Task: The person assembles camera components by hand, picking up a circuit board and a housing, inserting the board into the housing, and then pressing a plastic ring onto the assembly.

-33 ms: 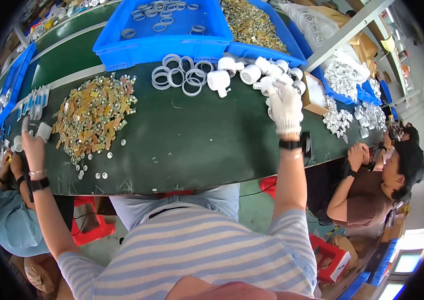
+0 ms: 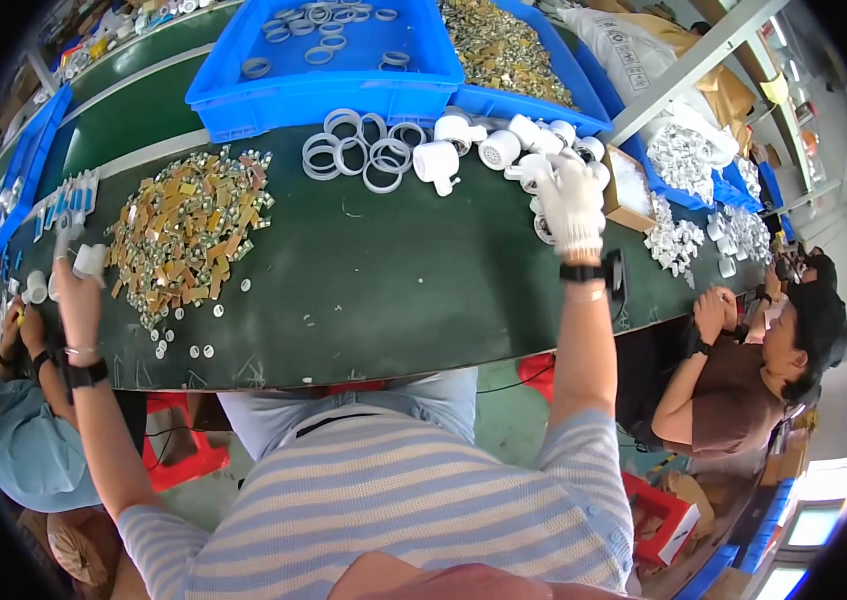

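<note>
At the far left of the bench my left hand [image 2: 80, 298], bare, has its fingers up against a white cylindrical part [image 2: 91, 261]. The fingertips are blurred, so I cannot tell whether they grip it. A second white cylindrical part [image 2: 37, 287] lies just left of that hand. On the right, my gloved right hand [image 2: 574, 208] reaches over a group of white cylindrical housings with short side stubs [image 2: 501, 149]. Its fingers look apart and bent down among them, with the tips partly hidden. Several pale grey rings [image 2: 384, 164] lie left of the housings.
A heap of small gold and green circuit boards [image 2: 189, 230] covers the bench's left part, with small white discs [image 2: 195, 351] near it. Blue bins [image 2: 334, 105] stand behind. A cardboard box [image 2: 632, 215] and white pieces [image 2: 677, 240] lie right. Co-workers [image 2: 744, 370] sit either side.
My left hand has drawn back slightly toward me and to the right, beside the white part. My right hand has shifted a little over the housings.
</note>
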Available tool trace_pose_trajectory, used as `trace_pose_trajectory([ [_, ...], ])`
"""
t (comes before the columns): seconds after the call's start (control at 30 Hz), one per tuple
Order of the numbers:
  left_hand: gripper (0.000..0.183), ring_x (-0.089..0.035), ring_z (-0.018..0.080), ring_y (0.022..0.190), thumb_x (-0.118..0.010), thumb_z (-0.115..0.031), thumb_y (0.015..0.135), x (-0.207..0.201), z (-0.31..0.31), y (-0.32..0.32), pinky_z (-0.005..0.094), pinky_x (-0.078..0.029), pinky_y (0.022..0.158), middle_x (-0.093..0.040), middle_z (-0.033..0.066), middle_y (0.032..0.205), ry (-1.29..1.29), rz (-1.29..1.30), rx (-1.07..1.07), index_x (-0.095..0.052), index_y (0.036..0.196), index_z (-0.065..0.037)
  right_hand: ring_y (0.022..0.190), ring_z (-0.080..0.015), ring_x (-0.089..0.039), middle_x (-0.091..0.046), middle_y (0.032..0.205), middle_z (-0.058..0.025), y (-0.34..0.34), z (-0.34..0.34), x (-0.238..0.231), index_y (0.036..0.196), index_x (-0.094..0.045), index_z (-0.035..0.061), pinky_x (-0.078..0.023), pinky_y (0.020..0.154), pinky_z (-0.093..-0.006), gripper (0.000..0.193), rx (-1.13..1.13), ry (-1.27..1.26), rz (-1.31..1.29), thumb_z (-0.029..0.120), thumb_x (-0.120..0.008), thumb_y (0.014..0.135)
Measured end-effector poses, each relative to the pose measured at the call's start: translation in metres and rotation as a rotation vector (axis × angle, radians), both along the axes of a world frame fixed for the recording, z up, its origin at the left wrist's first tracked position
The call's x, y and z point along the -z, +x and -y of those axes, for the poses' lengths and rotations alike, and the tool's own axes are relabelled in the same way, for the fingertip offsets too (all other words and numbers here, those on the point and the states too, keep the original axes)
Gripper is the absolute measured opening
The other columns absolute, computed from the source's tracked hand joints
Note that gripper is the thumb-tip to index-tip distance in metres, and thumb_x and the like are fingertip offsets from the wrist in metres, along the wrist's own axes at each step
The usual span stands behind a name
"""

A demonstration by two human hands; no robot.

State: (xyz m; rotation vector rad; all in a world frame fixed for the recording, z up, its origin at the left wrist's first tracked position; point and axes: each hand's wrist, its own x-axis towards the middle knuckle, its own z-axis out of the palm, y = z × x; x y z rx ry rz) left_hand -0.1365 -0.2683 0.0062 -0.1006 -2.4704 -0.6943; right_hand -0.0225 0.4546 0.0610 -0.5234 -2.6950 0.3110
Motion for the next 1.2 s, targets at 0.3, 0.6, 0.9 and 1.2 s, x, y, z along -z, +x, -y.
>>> trace_pose_trajectory([
  [0.3,0.064,-0.056,0.0311,0.136,-0.084,-0.01,0.088,-0.035,-0.212,0.168,0.04,-0.043,0.114,-0.061,0.0166,0.143,0.264,0.437,0.566,-0.055,0.145,-0.005,0.105,-0.036,-0.066,-0.07,0.107,-0.0158,0.005,0.041,0.014,0.119,-0.068,0.0073,-0.052,0.093,-0.0481,0.064,-0.289,0.168,0.099,0.046,-0.089,0.073],
  [0.6,0.089,-0.069,0.0164,0.101,-0.084,-0.016,0.09,-0.021,-0.278,0.175,0.0318,-0.056,0.086,-0.067,0.0109,0.125,0.727,0.858,0.752,-0.033,0.162,-0.009,0.096,-0.0302,-0.066,-0.069,0.105,-0.0107,-0.005,0.206,0.008,0.11,-0.068,0.0093,-0.053,0.085,-0.0426,0.031,-1.284,-0.401,-0.201,0.025,-0.081,0.086],
  [0.9,0.061,-0.067,0.0178,0.107,-0.075,-0.008,0.097,-0.005,-0.243,0.197,0.0326,-0.057,0.087,-0.061,0.0098,0.128,1.187,0.894,0.762,-0.037,0.145,-0.008,0.091,-0.0332,-0.072,-0.073,0.091,-0.0157,-0.141,0.204,0.061,0.093,-0.07,0.0064,-0.056,0.081,-0.0459,0.066,-0.344,0.194,-0.103,0.072,-0.064,0.089],
  [1.2,0.077,-0.063,0.0186,0.115,-0.078,-0.008,0.092,-0.011,-0.215,0.207,0.0326,-0.052,0.096,-0.061,0.0112,0.13,1.332,0.901,0.586,-0.033,0.155,-0.009,0.094,-0.0292,-0.068,-0.073,0.102,-0.0087,-0.071,0.174,0.067,0.11,-0.074,0.0089,-0.052,0.086,-0.0419,0.02,-0.799,0.14,-0.487,0.024,-0.072,0.097],
])
